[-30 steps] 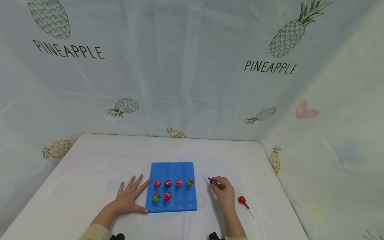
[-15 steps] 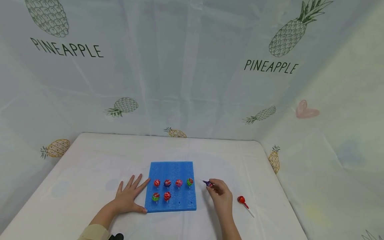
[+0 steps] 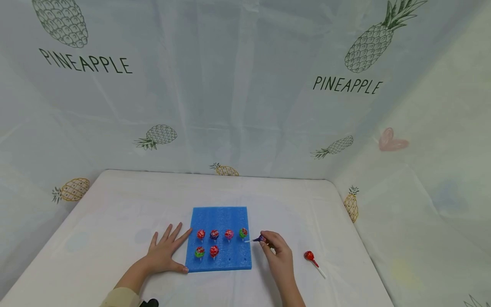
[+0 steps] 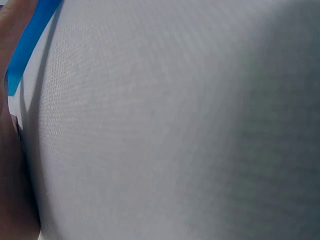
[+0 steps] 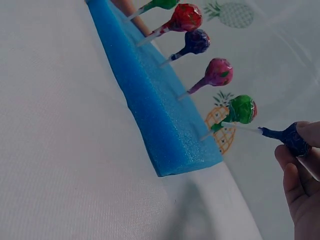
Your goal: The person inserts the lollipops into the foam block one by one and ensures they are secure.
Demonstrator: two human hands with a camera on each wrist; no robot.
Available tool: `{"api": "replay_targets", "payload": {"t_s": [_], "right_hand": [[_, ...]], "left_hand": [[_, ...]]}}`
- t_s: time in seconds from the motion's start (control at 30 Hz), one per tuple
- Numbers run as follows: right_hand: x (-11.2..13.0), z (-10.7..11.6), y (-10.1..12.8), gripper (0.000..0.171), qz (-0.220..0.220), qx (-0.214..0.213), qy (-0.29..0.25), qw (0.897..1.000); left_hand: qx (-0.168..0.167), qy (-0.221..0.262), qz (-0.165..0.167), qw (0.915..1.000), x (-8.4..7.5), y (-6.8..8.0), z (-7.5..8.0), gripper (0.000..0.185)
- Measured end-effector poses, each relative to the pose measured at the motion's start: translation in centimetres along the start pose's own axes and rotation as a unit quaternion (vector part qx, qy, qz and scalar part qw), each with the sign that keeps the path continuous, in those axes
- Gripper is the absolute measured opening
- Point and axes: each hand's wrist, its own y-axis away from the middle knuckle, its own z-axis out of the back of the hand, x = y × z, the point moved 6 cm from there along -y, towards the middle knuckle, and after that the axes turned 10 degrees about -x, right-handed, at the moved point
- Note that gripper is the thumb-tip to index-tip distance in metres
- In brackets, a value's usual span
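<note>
A blue foam block lies on the white table with several lollipops standing in it. My left hand rests flat on the table, fingers straight, touching the block's left edge. My right hand pinches a purple lollipop by its head, its white stick pointing left toward the block's right edge. In the right wrist view the purple lollipop sits just right of the green lollipop and the foam block.
A red lollipop lies on the table right of my right hand. Pineapple-print sheets wall off the table at the back and right. The white table stretches out around the block.
My right hand has carried the purple lollipop left, toward the block's right edge, and turned it so the stick points left. My left hand has stayed put.
</note>
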Motion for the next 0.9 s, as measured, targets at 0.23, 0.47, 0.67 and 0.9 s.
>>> {"api": "replay_targets", "payload": {"t_s": [0.23,0.47,0.67,0.9], "right_hand": [[0.4,-1.2,0.6,0.023,0.036,0.040,0.011,0.998],[1.2,-2.2,1.3,0.021,0.079,0.055,0.012,0.995],[4.6,-2.6,2.1,0.020,0.147,0.079,-0.018,0.986],[5.6,-3.0,2.5,0.018,0.108,0.123,-0.024,0.986]], "left_hand": [[0.002,-0.016,0.002,0.9999,0.6,-0.1,-0.6,0.118],[-0.022,-0.012,-0.001,0.9997,1.4,-0.2,-1.3,0.117],[-0.021,-0.014,-0.001,0.9997,1.6,-0.2,-1.6,0.118],[-0.021,-0.010,-0.001,0.9997,1.4,-0.1,-1.4,0.118]]}}
